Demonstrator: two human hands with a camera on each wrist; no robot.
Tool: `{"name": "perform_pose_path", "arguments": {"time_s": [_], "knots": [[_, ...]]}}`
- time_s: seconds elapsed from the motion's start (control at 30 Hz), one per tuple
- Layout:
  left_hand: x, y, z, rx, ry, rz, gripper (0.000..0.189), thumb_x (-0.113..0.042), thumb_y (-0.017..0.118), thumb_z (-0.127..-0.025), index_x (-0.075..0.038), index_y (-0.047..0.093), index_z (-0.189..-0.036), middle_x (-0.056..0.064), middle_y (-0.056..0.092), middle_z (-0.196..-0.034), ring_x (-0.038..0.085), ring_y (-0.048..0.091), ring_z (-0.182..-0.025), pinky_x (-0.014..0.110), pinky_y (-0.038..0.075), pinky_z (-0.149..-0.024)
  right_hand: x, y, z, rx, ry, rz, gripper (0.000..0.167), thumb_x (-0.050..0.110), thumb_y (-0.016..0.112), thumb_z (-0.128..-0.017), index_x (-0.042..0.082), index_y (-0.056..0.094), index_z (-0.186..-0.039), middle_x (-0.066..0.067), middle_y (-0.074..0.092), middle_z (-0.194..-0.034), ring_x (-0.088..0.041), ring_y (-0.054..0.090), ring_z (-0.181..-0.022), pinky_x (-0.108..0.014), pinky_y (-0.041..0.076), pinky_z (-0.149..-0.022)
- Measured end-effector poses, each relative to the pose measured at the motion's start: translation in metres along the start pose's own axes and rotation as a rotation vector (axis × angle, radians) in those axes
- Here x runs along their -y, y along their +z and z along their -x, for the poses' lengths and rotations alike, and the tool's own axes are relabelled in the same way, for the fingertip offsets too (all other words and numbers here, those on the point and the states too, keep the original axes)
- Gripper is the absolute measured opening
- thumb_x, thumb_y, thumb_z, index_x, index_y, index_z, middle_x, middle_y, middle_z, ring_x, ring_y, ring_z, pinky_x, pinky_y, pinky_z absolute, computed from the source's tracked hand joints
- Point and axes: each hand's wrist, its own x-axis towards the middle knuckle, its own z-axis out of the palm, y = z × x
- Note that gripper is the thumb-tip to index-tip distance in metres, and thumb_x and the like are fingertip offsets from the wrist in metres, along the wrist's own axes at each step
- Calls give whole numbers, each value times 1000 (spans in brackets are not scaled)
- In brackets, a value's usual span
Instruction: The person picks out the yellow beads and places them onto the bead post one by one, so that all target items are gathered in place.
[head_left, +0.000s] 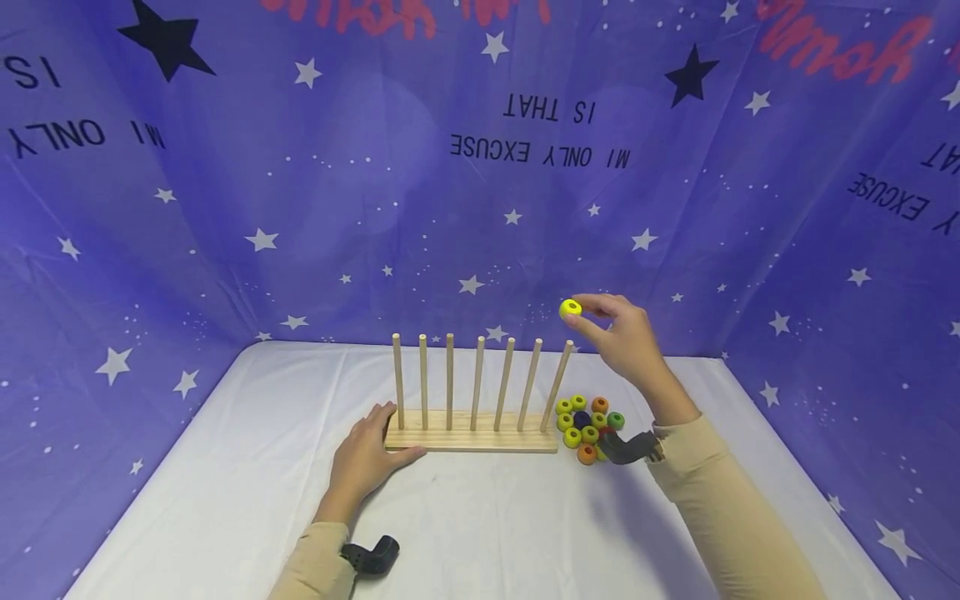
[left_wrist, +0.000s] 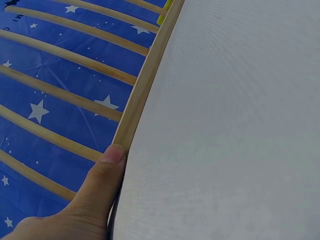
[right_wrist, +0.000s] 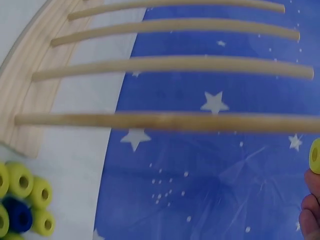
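A pale wooden peg rack (head_left: 471,433) stands on the table with several upright pegs, all bare. My left hand (head_left: 365,454) grips its left end, the thumb (left_wrist: 111,159) laid against the front edge of the base. Between thumb and fingertips my right hand (head_left: 626,337) pinches a yellow bead (head_left: 571,309) with its hole showing. That bead is raised near the top of the rightmost peg (head_left: 558,383), a little to its right in the head view. At the right wrist view's edge, the bead (right_wrist: 315,156) and some fingers (right_wrist: 311,202) are partly cut off.
Beside the rack's right end lies a cluster of loose beads, mostly yellow, with a dark blue bead (head_left: 582,420), an orange bead (head_left: 587,453) and a green bead (head_left: 616,420). A white cloth (head_left: 480,533) covers the table. Behind it hangs a purple star-printed curtain (head_left: 420,208).
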Motion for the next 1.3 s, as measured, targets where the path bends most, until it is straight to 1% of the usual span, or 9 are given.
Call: {"name": "perform_pose_path", "arguments": {"time_s": [0.13, 0.2, 0.3, 0.4, 0.43, 0.53, 0.8, 1.07, 1.3], "knots": [[0, 0, 1, 0, 5, -1, 103, -70, 75, -70, -11, 44, -148, 16, 44, -154, 40, 42, -141, 61, 43, -106, 12, 8, -4, 7, -40, -28, 44, 42, 73, -89, 15, 70, -123, -7, 69, -124, -30, 61, -118, -53, 49, -99], [-1, 0, 1, 1, 5, -1, 103, -70, 76, -70, -11, 44, -148, 16, 44, -154, 40, 42, -141, 61, 43, -106, 20, 12, -6, 16, -55, -40, 43, 41, 73, -89, 16, 70, -123, -6, 69, -124, -30, 61, -118, -53, 46, -103], [0, 0, 1, 0, 6, -2, 103, -70, 75, -70, -11, 44, -148, 16, 44, -154, 40, 42, -141, 61, 43, -106, 32, 20, -9, 38, -63, -58, 43, 43, 73, -89, 17, 70, -123, -6, 68, -125, -29, 61, -118, -52, 46, -103], [0, 0, 1, -4, 11, -6, 104, -71, 75, -70, -10, 44, -148, 17, 44, -154, 40, 43, -141, 61, 43, -107, 42, 28, -10, 58, -71, -76, 44, 45, 72, -89, 18, 70, -123, -6, 68, -124, -28, 62, -117, -50, 48, -102], [0, 0, 0, -6, 14, -8, 104, -71, 75, -70, -10, 44, -148, 17, 45, -154, 40, 43, -141, 61, 43, -107, 46, 32, -11, 63, -77, -86, 43, 44, 73, -89, 17, 70, -123, -5, 68, -123, -28, 62, -117, -49, 51, -99], [1, 1, 0, -13, 19, -9, 103, -71, 75, -70, -10, 45, -147, 17, 46, -153, 40, 43, -141, 60, 43, -107, 56, 41, -12, 66, -109, -106, 40, 40, 74, -89, 17, 71, -121, -5, 69, -120, -26, 63, -114, -48, 52, -98], [2, 2, 1, -22, 19, -5, 103, -71, 75, -69, -10, 45, -147, 16, 46, -152, 40, 43, -141, 60, 43, -107, 88, 64, -13, 54, -219, -73, 37, 31, 75, -89, 11, 71, -121, -3, 73, -118, -20, 60, -113, -44, 50, -98], [1, 0, 2, -10, 17, -8, 102, -71, 75, -70, -11, 45, -147, 17, 45, -153, 41, 43, -140, 61, 43, -107, 116, 88, -15, 104, -258, -87, 35, 32, 73, -91, 14, 71, -120, -1, 73, -118, -19, 60, -114, -40, 54, -98], [1, 0, 3, -15, 35, -10, 100, -71, 75, -71, -12, 46, -147, 16, 47, -152, 40, 45, -140, 61, 44, -105, 139, 111, -16, 165, -308, -69, 31, 30, 75, -89, 14, 73, -115, 1, 74, -111, -17, 61, -111, -40, 50, -102]]}}
